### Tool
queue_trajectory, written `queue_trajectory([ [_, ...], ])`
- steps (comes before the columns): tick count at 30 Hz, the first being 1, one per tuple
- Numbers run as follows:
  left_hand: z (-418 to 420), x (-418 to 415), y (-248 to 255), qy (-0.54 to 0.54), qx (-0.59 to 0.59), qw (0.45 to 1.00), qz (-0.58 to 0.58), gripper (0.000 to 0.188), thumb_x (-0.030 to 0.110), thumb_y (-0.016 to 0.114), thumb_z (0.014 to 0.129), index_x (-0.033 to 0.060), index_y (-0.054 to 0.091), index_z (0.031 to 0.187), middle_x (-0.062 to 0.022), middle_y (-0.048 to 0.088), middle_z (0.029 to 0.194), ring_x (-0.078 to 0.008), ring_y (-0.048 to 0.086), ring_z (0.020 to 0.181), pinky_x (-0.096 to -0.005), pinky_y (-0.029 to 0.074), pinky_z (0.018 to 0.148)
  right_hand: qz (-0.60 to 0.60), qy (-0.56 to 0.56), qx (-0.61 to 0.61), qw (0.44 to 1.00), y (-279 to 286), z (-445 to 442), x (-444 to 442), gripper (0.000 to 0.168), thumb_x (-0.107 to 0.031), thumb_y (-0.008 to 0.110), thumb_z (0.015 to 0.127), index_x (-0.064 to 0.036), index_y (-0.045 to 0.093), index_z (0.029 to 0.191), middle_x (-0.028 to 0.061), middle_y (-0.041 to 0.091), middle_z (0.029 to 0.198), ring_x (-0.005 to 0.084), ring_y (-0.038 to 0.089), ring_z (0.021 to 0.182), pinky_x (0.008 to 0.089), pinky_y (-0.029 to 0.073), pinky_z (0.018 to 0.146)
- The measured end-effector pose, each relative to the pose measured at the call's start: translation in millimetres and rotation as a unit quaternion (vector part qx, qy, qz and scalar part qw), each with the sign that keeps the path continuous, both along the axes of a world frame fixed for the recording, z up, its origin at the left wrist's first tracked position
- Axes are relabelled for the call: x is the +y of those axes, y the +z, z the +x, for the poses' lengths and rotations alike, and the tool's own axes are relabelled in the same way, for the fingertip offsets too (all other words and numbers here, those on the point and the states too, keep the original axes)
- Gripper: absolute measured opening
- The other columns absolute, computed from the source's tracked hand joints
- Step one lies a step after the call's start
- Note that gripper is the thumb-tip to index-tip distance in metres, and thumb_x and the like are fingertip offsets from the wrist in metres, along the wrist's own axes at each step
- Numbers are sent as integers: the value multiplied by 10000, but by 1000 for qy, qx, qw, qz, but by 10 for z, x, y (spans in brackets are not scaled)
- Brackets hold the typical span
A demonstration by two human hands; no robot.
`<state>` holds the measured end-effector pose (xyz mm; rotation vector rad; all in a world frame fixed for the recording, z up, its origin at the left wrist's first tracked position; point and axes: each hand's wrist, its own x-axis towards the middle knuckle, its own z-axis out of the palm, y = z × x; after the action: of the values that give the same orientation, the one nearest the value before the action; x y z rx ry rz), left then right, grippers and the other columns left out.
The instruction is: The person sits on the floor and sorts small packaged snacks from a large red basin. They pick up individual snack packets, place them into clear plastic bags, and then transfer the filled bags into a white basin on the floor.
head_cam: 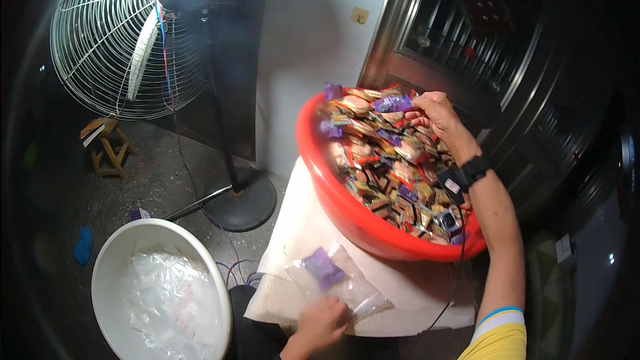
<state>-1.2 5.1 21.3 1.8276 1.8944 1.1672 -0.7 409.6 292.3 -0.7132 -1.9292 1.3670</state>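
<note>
My right hand (434, 114) is over the far part of a large red plastic basin (330, 205), pinching a purple wrapped packet (393, 104) by its end. The basin is heaped with small individually wrapped snacks (400, 170) in clear, red, brown and purple wrappers. Near the table's front edge, my left hand (324, 321) grips the lower edge of a clear plastic bag (357, 280). A second purple packet (324, 268) shows at that bag; whether it lies inside or on top I cannot tell.
The basin stands on a cloth-covered table (285, 240). To the left, a white tub (102, 280) holds clear plastic bags (172, 305). Behind it are a pedestal fan (130, 45) with a round base (245, 205) and a small wooden stool (112, 150). A cable (452, 290) hangs from my right wrist.
</note>
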Motion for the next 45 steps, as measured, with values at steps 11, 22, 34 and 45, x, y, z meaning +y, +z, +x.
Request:
queue_trajectory([
  [11,63,12,-69,20,35,999,9,318,102,744,611,57,569,873,-125,536,867,-362,550,858,-448,455,737,-173,125,-72,974,-1031,1955,-2421,58,-31,614,892,1,608,843,100,655,823,139,664,625,274,564,571],
  [22,504,102,-110,113,-37,988,93,120,26,642,777,69,561,854,-153,608,751,-392,598,638,-466,453,544,-211,-157,57,963,-2594,2460,-3277,79,-54,574,948,-1,609,901,58,655,734,113,647,623,267,581,604],
  [34,706,154,-79,103,43,989,101,212,-1,640,742,52,555,929,-131,536,792,-352,579,686,-441,457,552,-141,-249,77,955,-2829,2182,-3269,88,-79,580,967,3,596,941,69,688,768,100,640,653,232,541,654],
  [45,733,125,-115,105,45,986,122,292,14,658,715,43,585,996,-119,516,812,-317,574,697,-419,462,562,-46,-123,-38,991,-2889,1793,-3208,144,-99,610,959,41,641,946,-14,603,754,40,538,678,216,468,613],
])
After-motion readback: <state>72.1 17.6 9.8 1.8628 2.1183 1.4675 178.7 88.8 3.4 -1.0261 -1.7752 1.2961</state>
